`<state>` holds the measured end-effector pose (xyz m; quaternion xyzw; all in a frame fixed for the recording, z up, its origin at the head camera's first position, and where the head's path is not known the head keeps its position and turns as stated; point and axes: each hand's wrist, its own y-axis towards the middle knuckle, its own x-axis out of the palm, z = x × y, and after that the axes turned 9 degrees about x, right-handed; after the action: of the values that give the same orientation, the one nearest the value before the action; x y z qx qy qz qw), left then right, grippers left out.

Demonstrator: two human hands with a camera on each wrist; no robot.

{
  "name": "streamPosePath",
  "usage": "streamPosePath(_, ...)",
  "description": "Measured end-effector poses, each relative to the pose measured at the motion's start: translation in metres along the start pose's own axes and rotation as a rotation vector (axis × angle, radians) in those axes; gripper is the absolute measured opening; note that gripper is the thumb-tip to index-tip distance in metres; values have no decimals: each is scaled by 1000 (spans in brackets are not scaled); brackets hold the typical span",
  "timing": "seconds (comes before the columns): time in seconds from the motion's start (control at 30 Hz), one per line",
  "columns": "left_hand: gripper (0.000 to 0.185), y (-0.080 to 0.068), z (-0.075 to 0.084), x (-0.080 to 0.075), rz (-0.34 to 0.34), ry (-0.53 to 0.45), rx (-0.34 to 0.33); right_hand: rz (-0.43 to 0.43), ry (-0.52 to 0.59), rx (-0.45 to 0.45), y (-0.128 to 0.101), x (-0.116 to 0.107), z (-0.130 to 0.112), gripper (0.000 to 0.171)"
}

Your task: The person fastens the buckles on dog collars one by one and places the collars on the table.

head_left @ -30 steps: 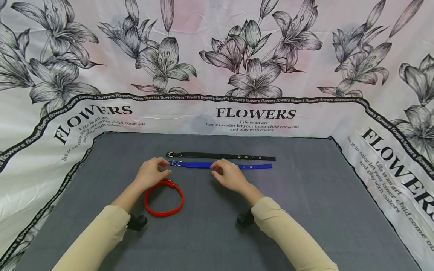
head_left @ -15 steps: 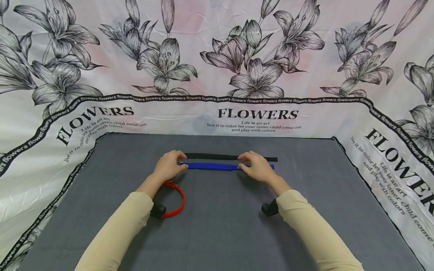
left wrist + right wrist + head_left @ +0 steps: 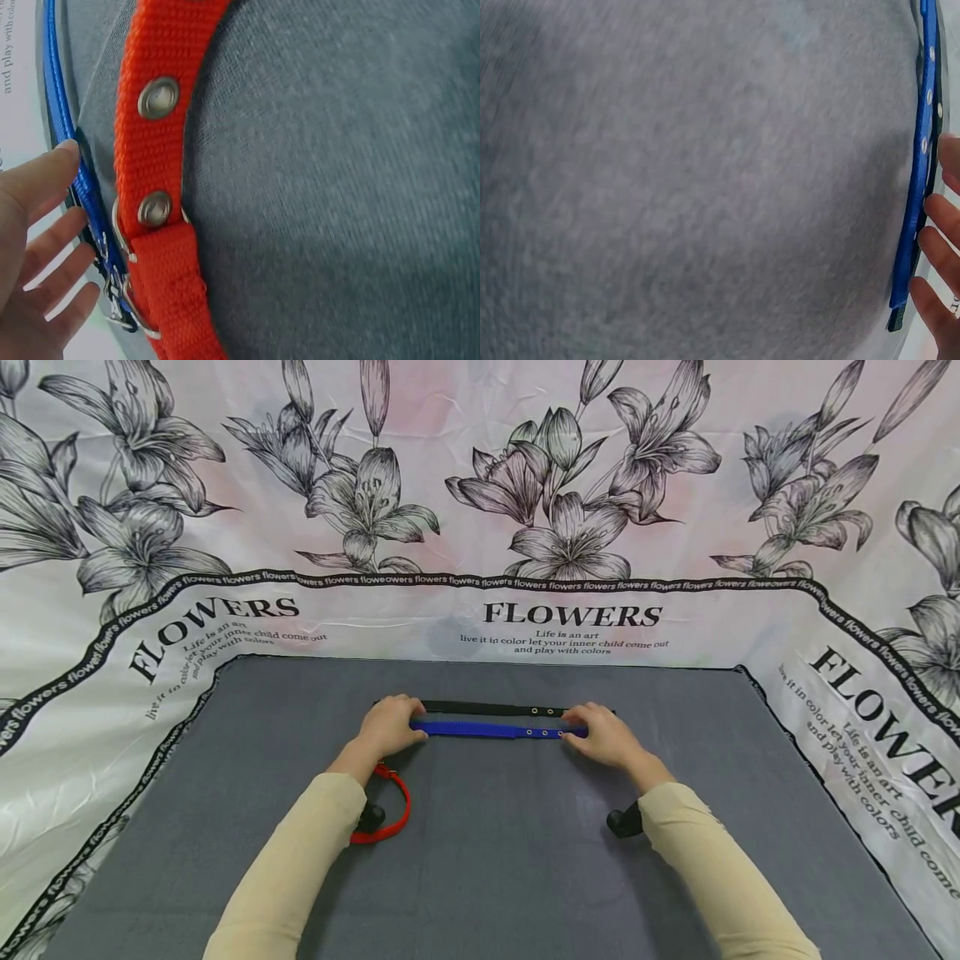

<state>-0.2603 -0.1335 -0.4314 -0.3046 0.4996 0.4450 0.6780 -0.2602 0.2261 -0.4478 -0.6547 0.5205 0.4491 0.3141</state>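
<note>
A white cloth printed with grey lilies and the word FLOWERS hangs behind and drapes down both sides of the work area. In front of it lies a grey mat, wide and flat, covering the table.

The person's two arms in beige sleeves reach forward over the mat. The left hand sits on the buckle end of the blue collar, and the right hand sits on its tip end, where the eyelets run. The collar stretches straight between the two hands, near the far edge of the mat.

From the left wrist view the left fingers are fairly straight and spread, the fingertips touching the blue strap's edge by the buckle; I cannot tell whether the thumb pinches it. From the right wrist view the right fingers also lie nearly straight along the strap near its tip; whether they grip it I cannot tell.

Just behind the blue collar, parallel and close, lies a black collar. Under the left forearm rests a red collar, closed into a loop, its metal buckle beside the blue one.
</note>
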Motion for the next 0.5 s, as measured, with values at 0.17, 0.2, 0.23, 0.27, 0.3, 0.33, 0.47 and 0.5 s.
streamPosePath(0.17,38,2,2,5,-37,29,-8,7,-36,7,-2,1,6,29)
streamPosePath(0.2,38,2,2,5,-42,34,-12,11,-42,4,-2,1,6,29)
streamPosePath(0.23,38,3,2,6,-44,36,-13,14,-50,3,-2,1,6,29)
streamPosePath(0.27,38,3,2,7,-45,38,-16,16,-59,2,-3,1,7,29)
streamPosePath(0.3,38,3,2,7,-45,43,-19,20,-69,3,-3,1,7,29)
streamPosePath(0.33,37,3,1,8,-45,49,-23,27,-79,3,-4,1,7,28)
streamPosePath(0.47,35,4,0,8,-46,73,-43,46,-130,24,-4,2,9,25)
streamPosePath(0.5,34,4,0,8,-45,81,-47,51,-144,25,-3,3,9,23)
